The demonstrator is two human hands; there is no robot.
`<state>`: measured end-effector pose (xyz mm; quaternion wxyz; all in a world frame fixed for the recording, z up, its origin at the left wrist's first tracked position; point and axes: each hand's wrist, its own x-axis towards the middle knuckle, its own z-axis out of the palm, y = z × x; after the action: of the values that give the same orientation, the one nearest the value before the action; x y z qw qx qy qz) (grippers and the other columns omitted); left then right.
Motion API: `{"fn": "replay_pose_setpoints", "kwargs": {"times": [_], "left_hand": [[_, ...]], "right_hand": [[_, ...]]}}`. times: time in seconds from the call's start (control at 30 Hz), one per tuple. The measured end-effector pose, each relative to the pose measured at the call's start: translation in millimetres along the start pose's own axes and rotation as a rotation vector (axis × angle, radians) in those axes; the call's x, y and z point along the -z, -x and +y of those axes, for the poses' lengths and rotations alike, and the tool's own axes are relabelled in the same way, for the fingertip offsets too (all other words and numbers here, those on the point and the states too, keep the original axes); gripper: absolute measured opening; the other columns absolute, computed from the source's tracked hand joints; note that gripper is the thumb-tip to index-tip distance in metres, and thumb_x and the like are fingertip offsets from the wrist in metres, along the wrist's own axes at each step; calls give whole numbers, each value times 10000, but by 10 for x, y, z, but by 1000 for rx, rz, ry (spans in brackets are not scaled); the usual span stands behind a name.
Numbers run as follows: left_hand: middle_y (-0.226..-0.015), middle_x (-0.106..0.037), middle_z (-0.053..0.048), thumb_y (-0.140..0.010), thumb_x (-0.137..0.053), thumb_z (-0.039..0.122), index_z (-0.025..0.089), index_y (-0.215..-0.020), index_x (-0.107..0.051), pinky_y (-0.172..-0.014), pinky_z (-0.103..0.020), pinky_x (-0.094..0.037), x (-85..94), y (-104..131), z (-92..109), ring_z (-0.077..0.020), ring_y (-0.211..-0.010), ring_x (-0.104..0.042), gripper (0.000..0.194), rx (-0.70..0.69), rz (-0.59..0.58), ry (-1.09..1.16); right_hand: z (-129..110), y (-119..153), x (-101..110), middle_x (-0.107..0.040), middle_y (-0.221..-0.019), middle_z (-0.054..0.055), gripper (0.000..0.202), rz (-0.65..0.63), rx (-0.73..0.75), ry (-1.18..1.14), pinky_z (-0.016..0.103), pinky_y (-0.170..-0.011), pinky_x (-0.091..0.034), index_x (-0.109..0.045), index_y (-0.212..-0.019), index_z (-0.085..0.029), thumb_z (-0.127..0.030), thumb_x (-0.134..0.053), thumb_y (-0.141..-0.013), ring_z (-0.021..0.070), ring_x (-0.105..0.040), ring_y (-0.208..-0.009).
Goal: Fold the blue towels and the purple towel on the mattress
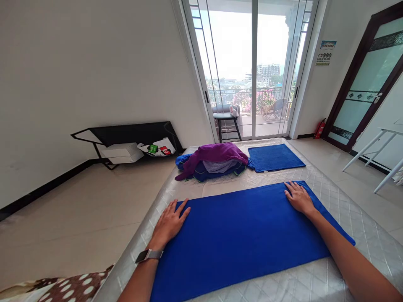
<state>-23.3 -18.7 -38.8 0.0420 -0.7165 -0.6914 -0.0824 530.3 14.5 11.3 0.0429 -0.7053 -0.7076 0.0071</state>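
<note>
A blue towel lies spread flat on a quilted mattress. My left hand rests at its far left corner, fingers apart, with a watch on the wrist. At the far right corner lies my right hand, palm down and fingers spread on the cloth. Beyond the towel sits a loose heap of cloths, with a purple cloth on top and blue and grey ones beneath. To the right of that heap is a blue folded towel, lying flat.
A low black rack with white boxes and a printed bag stands by the left wall. A stool is before the glass doors. A fire extinguisher and white-legged table are at right; brown dotted fabric lies lower left.
</note>
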Motion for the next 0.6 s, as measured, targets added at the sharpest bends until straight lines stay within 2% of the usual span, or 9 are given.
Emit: {"fn": "replay_pose_setpoints", "kwargs": {"times": [0.33, 0.47, 0.6], "left_hand": [[-1567, -426, -97, -987, -281, 525, 233, -1519, -425, -1165, -490, -317, -13, -7, -5, -298, -1476, -316, 623, 10, 15, 0], [-1579, -398, -129, -991, -275, 536, 206, -1532, -404, -1171, -481, -308, 22, -3, 20, -310, -1486, -296, 647, 30, -27, -16], [-1587, -388, -114, -994, -270, 540, 228, -1542, -386, -1178, -470, -296, 48, 4, 43, -305, -1485, -301, 642, 63, -37, -11]], "right_hand": [[6, 4, -4, -372, -1615, 31, 559, 6, 2, -18, 462, -1219, -235, -405, -1533, -261, -431, -268, -1019, 225, -293, -1499], [-12, 13, 17, -362, -1619, 42, 562, -3, -2, -11, 459, -1221, -232, -406, -1534, -243, -424, -270, -1020, 229, -288, -1501], [-15, 13, 20, -369, -1616, 37, 559, 4, 1, -9, 469, -1218, -246, -406, -1535, -254, -423, -271, -1019, 235, -297, -1498]]}}
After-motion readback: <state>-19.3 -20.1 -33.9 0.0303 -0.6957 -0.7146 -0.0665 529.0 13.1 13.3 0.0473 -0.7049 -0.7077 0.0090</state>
